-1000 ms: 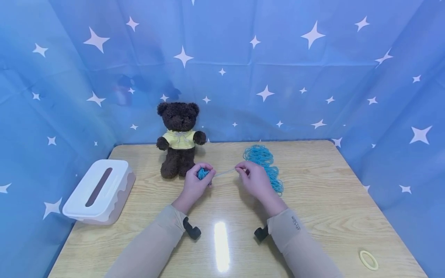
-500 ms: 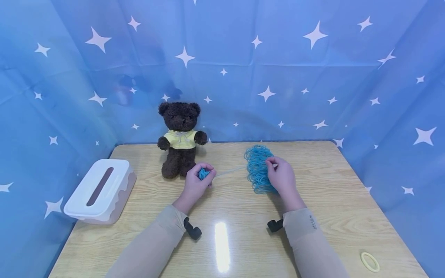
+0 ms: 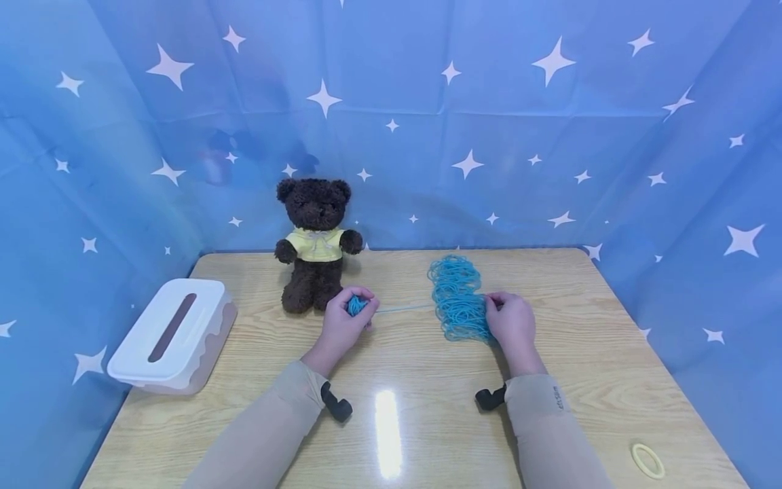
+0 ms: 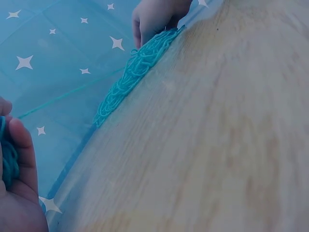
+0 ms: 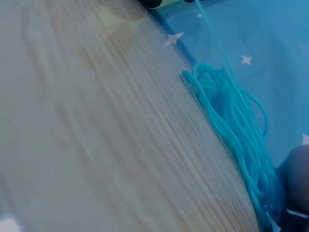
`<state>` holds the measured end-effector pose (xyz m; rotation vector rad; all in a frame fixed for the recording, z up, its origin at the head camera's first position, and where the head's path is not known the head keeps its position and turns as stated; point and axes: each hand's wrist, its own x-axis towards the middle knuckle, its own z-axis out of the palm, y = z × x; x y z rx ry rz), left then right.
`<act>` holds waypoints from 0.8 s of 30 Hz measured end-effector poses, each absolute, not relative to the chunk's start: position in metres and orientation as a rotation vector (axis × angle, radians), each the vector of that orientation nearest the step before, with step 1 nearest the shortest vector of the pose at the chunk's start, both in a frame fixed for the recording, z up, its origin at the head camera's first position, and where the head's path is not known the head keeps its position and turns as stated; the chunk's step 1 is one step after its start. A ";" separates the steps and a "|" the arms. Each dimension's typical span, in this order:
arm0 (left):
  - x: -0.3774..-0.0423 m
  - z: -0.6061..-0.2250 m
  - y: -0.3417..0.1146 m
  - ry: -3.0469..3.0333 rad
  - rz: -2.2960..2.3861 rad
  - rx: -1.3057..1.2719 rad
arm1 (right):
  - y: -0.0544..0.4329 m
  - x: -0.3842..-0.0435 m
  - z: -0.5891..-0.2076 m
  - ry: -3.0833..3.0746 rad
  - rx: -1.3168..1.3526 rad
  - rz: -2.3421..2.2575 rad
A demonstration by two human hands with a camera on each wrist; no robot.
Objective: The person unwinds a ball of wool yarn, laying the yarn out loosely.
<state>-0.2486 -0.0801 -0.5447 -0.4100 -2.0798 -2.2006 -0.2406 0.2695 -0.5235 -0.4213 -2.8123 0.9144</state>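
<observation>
My left hand (image 3: 349, 318) curls round a small bundle of blue cord (image 3: 357, 305), its fingers bent over the top. From it a single taut strand (image 3: 403, 309) runs right, over the larger looped pile of the same cord (image 3: 455, 288) on the table. At that pile's right edge is my right hand (image 3: 512, 322), thumb and forefinger pinching cord. The left wrist view shows the held bundle (image 4: 9, 162) in the left palm and the right hand (image 4: 159, 17) low over the loops. In the right wrist view the pile (image 5: 231, 125) lies along the wood, the right fingers mostly hidden.
A dark brown teddy bear (image 3: 316, 248) in a yellow top stands behind the left hand. A white lidded box (image 3: 174, 336) with a slot sits on the left of the wooden table (image 3: 580, 326). A pale yellow ring (image 3: 647, 461) lies front right. A blue star curtain (image 3: 391, 183) hangs behind.
My right hand has moved right from in front of the pile to its right edge, then slightly down toward the table, drawing the strand across the pile. The left hand has stayed put.
</observation>
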 end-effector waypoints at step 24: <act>-0.248 -0.544 -0.079 -2.091 -2.217 -0.457 | 0.119 -0.217 -0.518 -2.789 0.538 1.091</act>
